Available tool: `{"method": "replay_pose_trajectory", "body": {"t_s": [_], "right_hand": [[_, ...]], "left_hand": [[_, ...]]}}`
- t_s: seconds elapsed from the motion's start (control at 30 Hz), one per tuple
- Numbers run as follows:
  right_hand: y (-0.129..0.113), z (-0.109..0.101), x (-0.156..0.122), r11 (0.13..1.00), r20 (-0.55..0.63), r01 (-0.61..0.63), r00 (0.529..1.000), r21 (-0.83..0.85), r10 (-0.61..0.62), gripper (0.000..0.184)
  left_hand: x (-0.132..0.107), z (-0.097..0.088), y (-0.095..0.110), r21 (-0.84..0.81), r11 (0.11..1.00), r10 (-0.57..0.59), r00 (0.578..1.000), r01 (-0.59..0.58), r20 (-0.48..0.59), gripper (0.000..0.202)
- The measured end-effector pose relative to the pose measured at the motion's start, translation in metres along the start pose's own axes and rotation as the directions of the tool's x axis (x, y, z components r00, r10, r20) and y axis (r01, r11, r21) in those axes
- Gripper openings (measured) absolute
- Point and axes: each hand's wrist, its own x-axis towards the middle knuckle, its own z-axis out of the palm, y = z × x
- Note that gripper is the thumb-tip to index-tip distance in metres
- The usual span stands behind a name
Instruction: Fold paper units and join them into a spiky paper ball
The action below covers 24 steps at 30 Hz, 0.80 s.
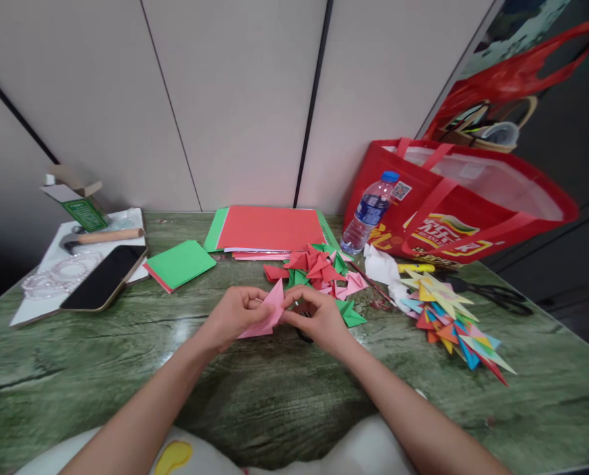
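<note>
A piece of folded pink paper (269, 315) is held up between my two hands, above the middle of the table. My left hand (239, 313) is closed around its left side, thumb in front. At its right edge my right hand (318, 315) pinches it between thumb and fingertips. Just behind my hands lies a heap of folded paper pieces (321, 267) in red, green and pink. A green folded piece (351, 313) rests right of my right hand. Something dark, partly hidden, lies beneath my right hand; I cannot make out what it is.
On the green table (126, 369) lie a stack of coloured sheets (274, 227), small green squares (180, 264), a phone (105, 277) and a hammer (106, 236). To the right are a water bottle (371, 212), a red bag (452, 204), scissors (492, 290) and a multicoloured folded-paper chain (457, 323).
</note>
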Motion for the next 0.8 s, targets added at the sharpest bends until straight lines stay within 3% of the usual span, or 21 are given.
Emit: {"method": "replay_pose_trajectory", "body": {"t_s": [0.17, 0.33, 0.5, 0.63, 0.8], "right_hand": [[0.001, 0.000, 0.002, 0.966, 0.022, -0.193, 0.981, 0.171, 0.193, 0.030], [-0.001, -0.002, 0.004, 0.912, 0.075, -0.289, 0.957, 0.292, 0.279, 0.035], [0.000, -0.004, 0.004, 0.832, 0.101, -0.411, 0.909, 0.373, 0.404, 0.039], [0.004, -0.004, 0.004, 0.822, 0.090, -0.430, 0.899, 0.374, 0.429, 0.040], [0.007, 0.001, 0.004, 0.907, -0.010, -0.296, 0.950, 0.299, 0.313, 0.039]], "left_hand": [[-0.002, 0.003, 0.004, 0.046, 0.998, 0.028, 0.999, -0.030, 0.030, 0.015], [-0.002, 0.004, 0.001, -0.076, 0.997, 0.027, 0.995, -0.019, 0.099, 0.015], [-0.002, 0.002, 0.003, -0.132, 0.991, 0.034, 0.992, -0.018, 0.120, 0.040], [-0.003, 0.002, 0.002, -0.116, 0.993, 0.003, 0.977, 0.022, 0.212, 0.033], [0.001, 0.002, -0.009, -0.117, 0.992, -0.024, 0.985, 0.045, 0.170, 0.037]]}}
